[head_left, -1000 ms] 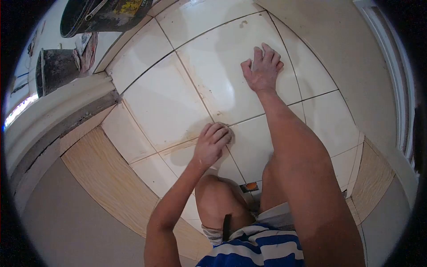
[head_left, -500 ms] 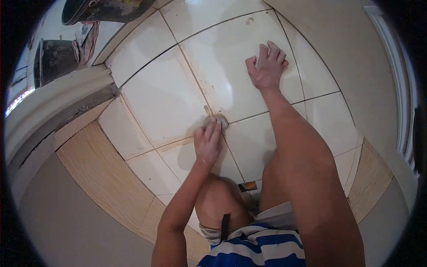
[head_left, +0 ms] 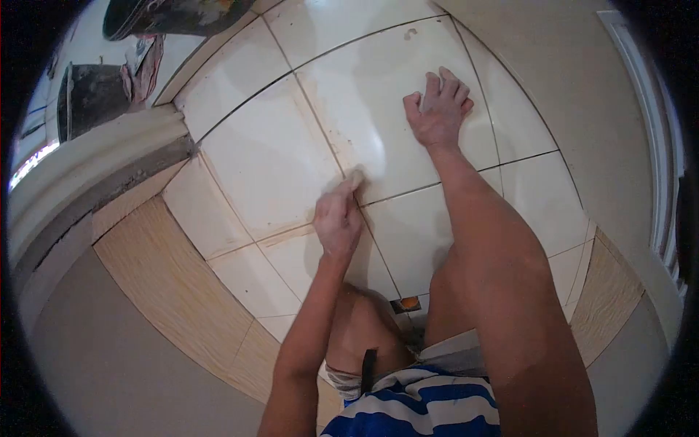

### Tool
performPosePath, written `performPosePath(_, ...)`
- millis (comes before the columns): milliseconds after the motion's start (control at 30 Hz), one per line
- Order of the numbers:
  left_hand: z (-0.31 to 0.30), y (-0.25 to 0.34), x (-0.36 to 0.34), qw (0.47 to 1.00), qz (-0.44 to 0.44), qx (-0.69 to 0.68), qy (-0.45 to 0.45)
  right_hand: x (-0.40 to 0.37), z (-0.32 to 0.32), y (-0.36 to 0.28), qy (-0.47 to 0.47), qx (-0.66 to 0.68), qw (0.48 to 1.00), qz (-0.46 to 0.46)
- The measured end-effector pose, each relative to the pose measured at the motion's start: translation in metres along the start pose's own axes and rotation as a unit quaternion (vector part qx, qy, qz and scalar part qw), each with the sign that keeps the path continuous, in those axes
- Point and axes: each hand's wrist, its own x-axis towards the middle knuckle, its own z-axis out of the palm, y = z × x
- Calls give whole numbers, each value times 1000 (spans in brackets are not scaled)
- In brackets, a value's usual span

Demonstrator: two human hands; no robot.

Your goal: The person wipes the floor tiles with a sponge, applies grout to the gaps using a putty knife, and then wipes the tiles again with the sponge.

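Note:
My left hand (head_left: 338, 222) is closed on a small greyish-tan piece (head_left: 355, 178) whose exact kind I cannot make out. It presses this piece to the white floor tiles (head_left: 262, 156) where several joints meet. Brownish grout-like residue (head_left: 309, 109) streaks both sides of the joint running up from there, and more lies along the joint to the left. My right hand (head_left: 439, 109) rests on a tile further up and to the right, fingers spread and slightly bent, holding nothing.
Dark buckets (head_left: 95, 98) stand beyond the raised door sill (head_left: 131, 156) at upper left, with a crumpled rag or bag (head_left: 145, 69) between them. Wood-patterned tiles (head_left: 167, 280) border the floor at lower left. A small dark and orange piece (head_left: 405, 304) lies between my knees.
My left hand has turned and shifted slightly, and the piece in it has moved up along the joint. The right hand has stayed in place.

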Motion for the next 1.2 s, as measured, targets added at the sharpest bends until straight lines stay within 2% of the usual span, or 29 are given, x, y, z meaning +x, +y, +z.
performPosePath(33,1,7,-7,988,-127,-86,1,0,-1,2,-1,-5,1000,-2)
performPosePath(67,7,-12,-17,969,-164,-184,29,-2,-1,4,-1,-9,1000,1)
performPosePath(100,5,-14,-16,969,-162,-185,28,-1,0,4,9,-2,1000,-5)
performPosePath(167,0,-19,-18,865,-311,-386,83,-1,0,4,16,7,1000,-13)
performPosePath(333,-7,-15,-14,847,-312,-417,109,-1,-1,2,12,-5,1000,-10)
performPosePath(400,-7,-6,-15,887,-284,-346,110,-1,0,2,6,-1,1000,-6)
performPosePath(433,-5,-4,-19,888,-284,-346,108,-1,0,3,1,3,1000,-2)
performPosePath(467,-3,-1,-22,944,-223,-220,103,-1,0,3,1,2,1000,-1)
performPosePath(500,0,1,-25,979,-156,-88,96,0,0,3,2,5,1000,-1)
performPosePath(567,15,3,-29,981,-123,-103,111,-1,-1,2,3,7,1000,-1)
performPosePath(633,28,-6,-32,991,48,-48,118,0,-1,1,-11,-11,1000,7)
performPosePath(667,29,-6,-34,993,79,-4,92,0,-1,1,-11,-13,1000,6)
performPosePath(700,31,-8,-38,993,78,-6,91,0,-1,2,-2,-7,1000,1)
performPosePath(767,35,-11,-44,987,126,89,41,-1,-1,2,6,-2,1000,-3)
performPosePath(1200,35,-19,-69,978,164,130,-19,-1,5,8,13,-8,1000,-18)
